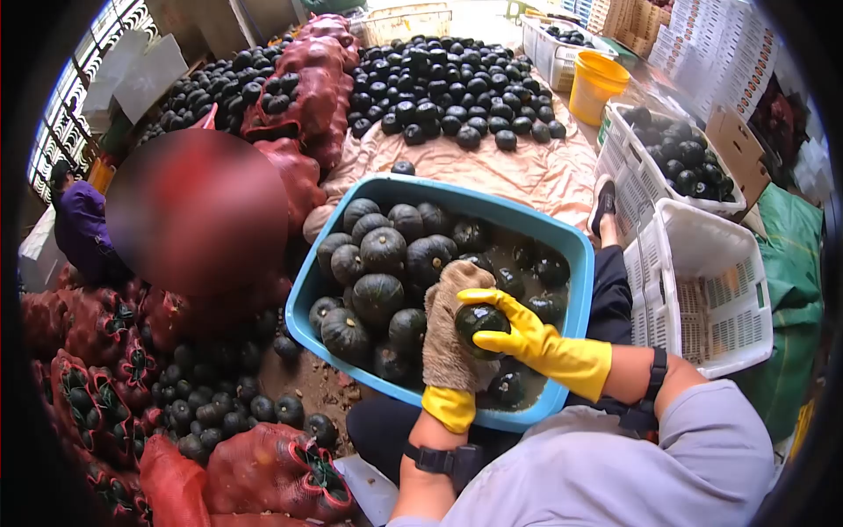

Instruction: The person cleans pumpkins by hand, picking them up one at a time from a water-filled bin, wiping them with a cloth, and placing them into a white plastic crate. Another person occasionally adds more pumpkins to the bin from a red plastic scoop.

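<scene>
A small dark green squash (479,321) is held above the near right corner of a blue tub (492,211), between the two hands. The right hand (520,334), in a yellow rubber glove, is closed around the squash, with the fingers curled over its top and far side. The left hand (452,338) is covered by a brown fuzzy mitt over a yellow glove and is pressed flat against the left side of the squash; how far its fingers are bent cannot be told under the mitt. The tub is filled with larger squashes (379,294), piled towards its left edge, and muddy water (520,260) is seen along its right edge. Just beside the tub's right edge an empty white crate (702,281) is set on the floor, and behind it a second crate (628,167) is loaded with squashes. A yellow bucket (597,83) is placed further back. Red mesh sacks (263,474) are heaped on the floor at the left, where another person (83,224) is seated.
</scene>
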Available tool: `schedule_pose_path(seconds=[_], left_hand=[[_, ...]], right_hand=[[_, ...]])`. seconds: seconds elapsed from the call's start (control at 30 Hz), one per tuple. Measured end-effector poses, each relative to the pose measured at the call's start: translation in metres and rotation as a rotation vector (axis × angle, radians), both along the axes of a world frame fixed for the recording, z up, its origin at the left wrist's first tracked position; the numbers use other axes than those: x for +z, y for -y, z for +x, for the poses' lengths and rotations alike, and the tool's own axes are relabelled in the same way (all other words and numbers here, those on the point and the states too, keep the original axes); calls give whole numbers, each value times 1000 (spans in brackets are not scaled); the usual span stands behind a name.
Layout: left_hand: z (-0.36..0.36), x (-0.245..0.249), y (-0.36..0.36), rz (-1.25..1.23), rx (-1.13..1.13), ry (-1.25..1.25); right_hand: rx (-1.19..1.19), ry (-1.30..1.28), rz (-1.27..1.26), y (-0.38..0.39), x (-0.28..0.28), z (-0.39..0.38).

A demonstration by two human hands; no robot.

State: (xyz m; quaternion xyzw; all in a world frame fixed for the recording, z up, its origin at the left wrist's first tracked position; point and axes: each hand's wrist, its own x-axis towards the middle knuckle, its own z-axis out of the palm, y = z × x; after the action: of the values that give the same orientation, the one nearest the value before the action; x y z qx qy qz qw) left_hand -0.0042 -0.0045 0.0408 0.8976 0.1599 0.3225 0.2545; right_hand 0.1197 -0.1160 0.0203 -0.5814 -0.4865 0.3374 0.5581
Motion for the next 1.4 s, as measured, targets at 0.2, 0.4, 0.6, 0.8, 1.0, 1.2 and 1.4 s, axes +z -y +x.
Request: schedule_pose_path(seconds=[0.2, 0.4, 0.6, 0.8, 1.0, 1.2, 1.4], left_hand=[[6, -18, -2, -170, -38, -13], [-8, -25, 15, -201, 80, -49], [-3, -14, 4, -434, 64, 42], [2, -11, 19, -352, 154, 57], [-8, -4, 11, -476, 87, 78], [6, -41, 23, -484, 276, 159], [-19, -13, 5, -607, 16, 97]], right_hand=[[-280, 668, -28, -17, -6, 5], [-251, -652, -23, -13, -13, -4], [76, 9, -170, 3, -7, 34], [-138, -867, -319, -6, 2, 7], [-72, 497, -224, 3, 19, 3], [-299, -788, -264, -5, 1, -15], [-25, 484, -288, 6, 25, 3]])
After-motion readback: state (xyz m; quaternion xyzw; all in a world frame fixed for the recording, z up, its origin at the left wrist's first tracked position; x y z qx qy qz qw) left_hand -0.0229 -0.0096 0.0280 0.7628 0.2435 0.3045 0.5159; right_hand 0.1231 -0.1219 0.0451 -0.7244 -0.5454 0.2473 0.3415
